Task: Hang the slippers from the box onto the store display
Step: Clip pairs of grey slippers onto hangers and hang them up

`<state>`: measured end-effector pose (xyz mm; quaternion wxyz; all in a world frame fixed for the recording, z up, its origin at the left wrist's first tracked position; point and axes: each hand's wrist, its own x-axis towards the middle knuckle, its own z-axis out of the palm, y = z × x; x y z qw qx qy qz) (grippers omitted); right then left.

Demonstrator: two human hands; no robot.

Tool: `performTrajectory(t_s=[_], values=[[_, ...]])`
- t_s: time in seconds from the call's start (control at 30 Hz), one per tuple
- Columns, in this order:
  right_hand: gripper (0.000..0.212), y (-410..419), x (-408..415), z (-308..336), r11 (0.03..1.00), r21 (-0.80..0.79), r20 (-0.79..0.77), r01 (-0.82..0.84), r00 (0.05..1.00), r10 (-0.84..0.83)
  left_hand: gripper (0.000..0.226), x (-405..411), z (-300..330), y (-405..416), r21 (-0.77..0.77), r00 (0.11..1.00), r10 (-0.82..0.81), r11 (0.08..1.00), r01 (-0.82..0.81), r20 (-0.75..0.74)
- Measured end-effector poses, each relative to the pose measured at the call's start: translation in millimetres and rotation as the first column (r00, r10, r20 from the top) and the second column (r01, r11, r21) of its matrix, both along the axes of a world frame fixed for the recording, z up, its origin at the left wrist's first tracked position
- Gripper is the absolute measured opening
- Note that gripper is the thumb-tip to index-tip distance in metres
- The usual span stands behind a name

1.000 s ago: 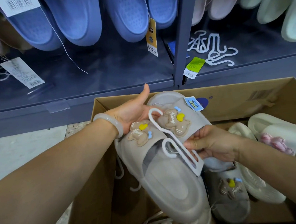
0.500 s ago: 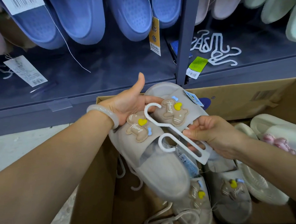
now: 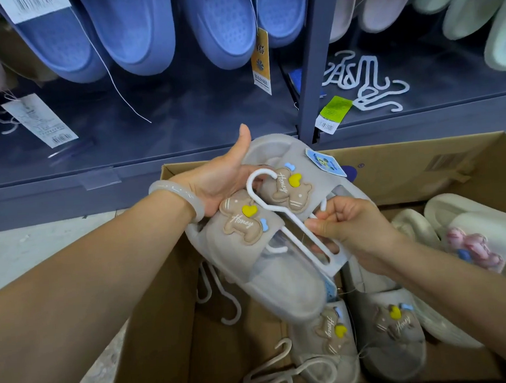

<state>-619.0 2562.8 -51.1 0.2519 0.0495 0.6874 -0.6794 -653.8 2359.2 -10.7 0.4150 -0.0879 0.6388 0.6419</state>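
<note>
A pair of beige slippers (image 3: pixel 280 266) with brown "Honey" bear patches is held above the open cardboard box (image 3: pixel 422 166). My left hand (image 3: pixel 224 181) grips the pair at the toe end, thumb raised. My right hand (image 3: pixel 349 230) pinches a white plastic hanger (image 3: pixel 279 210) that lies across both straps, its hook curling up by the left hand. Another matching beige pair (image 3: pixel 370 335) lies in the box below, and white slippers (image 3: pixel 468 237) with a pink ornament sit at the right. The dark blue display shelf (image 3: pixel 153 132) stands just behind the box.
Blue slippers (image 3: pixel 135 29) hang in a row above the shelf, with pale pink and mint ones (image 3: pixel 465 0) to the right past a blue upright post (image 3: pixel 311 57). Loose white hangers (image 3: pixel 363 84) lie on the right shelf; more hangers (image 3: pixel 223 299) lie in the box. Price tags dangle.
My right hand has slid up the hanger toward the straps, and the hanger's side hooks have gone under the straps. The held pair has risen slightly, uncovering the beige pair in the box.
</note>
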Motion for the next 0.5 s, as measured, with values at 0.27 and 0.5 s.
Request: performTrajectory(t_s=[0.27, 0.5], values=[[0.017, -10.1, 2.8, 5.4, 0.974, -0.218, 0.100, -0.054, 0.992, 0.078, 0.019, 8.7, -0.3, 2.6, -0.029, 0.990, 0.067, 0.997, -0.071, -0.121], [0.047, -7.5, -8.8, 15.8, 0.960, -0.260, 0.292, 0.106, 0.956, -0.027, 0.033, 6.3, 4.2, 3.6, -0.123, 0.984, 0.071, 0.988, -0.092, -0.165]])
